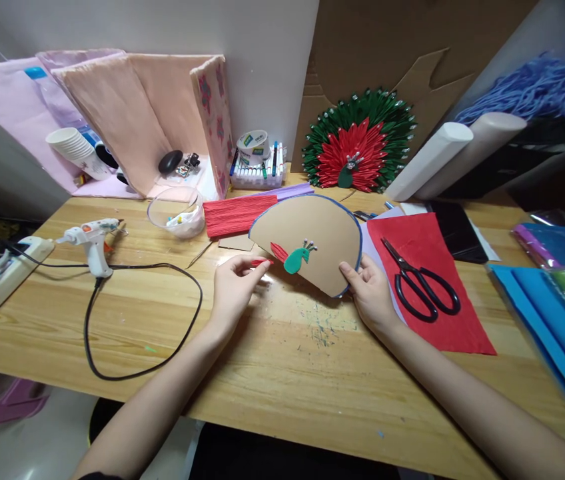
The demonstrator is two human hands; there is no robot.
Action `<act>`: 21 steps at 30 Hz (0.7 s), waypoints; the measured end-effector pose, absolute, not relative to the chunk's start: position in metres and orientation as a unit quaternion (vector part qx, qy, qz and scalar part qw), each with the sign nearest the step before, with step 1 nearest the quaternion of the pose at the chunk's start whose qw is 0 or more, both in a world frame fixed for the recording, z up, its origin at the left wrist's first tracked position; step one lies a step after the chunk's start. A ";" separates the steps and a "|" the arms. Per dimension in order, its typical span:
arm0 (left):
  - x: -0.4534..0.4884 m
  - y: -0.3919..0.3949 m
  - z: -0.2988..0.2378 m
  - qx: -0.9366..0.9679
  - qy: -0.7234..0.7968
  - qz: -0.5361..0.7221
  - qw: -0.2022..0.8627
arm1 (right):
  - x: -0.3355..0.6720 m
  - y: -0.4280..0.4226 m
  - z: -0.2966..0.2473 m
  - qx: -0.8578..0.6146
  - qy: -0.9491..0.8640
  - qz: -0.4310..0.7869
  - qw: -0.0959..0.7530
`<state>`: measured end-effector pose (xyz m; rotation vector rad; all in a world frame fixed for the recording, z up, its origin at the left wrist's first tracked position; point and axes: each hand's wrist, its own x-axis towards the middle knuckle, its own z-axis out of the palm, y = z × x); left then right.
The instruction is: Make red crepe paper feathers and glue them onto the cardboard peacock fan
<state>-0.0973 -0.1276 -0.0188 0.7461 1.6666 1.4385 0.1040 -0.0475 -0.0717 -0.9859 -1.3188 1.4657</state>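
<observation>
My right hand (pixel 370 287) grips the lower right edge of a fan-shaped piece of cardboard (pixel 317 227) with a blue border, held tilted above the table. Stuck on the cardboard are a green peacock body (pixel 294 261) with pin-like crest pieces and one red paper feather (pixel 279 251) at its left. Between the thumb and fingers of my left hand (pixel 237 283) is a small red paper feather (pixel 261 263), just left of the cardboard and apart from it.
A white glue gun (pixel 93 243) with a looped black cord stands left. Black-handled scissors (pixel 420 283) lie on red crepe paper (pixel 467 333) at right. Behind are a clear bowl (pixel 155 217), folded red crepe paper (pixel 237 213), markers (pixel 257 173) and a finished red-green peacock (pixel 360 143).
</observation>
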 end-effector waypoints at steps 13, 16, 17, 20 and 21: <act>-0.098 -0.124 -0.025 0.244 0.622 0.527 0.525 | 0.104 -0.049 -0.072 -0.384 -0.536 0.610 0.440; -0.099 -0.124 -0.027 0.226 0.597 0.544 0.545 | 0.104 -0.049 -0.073 -0.379 -0.536 0.611 0.442; -0.099 -0.124 -0.028 0.223 0.591 0.547 0.548 | 0.104 -0.049 -0.073 -0.379 -0.538 0.610 0.441; -0.100 -0.124 -0.030 0.217 0.585 0.551 0.554 | 0.105 -0.048 -0.074 -0.382 -0.544 0.606 0.436; -0.100 -0.124 -0.029 0.215 0.585 0.551 0.555 | 0.104 -0.048 -0.074 -0.382 -0.543 0.607 0.436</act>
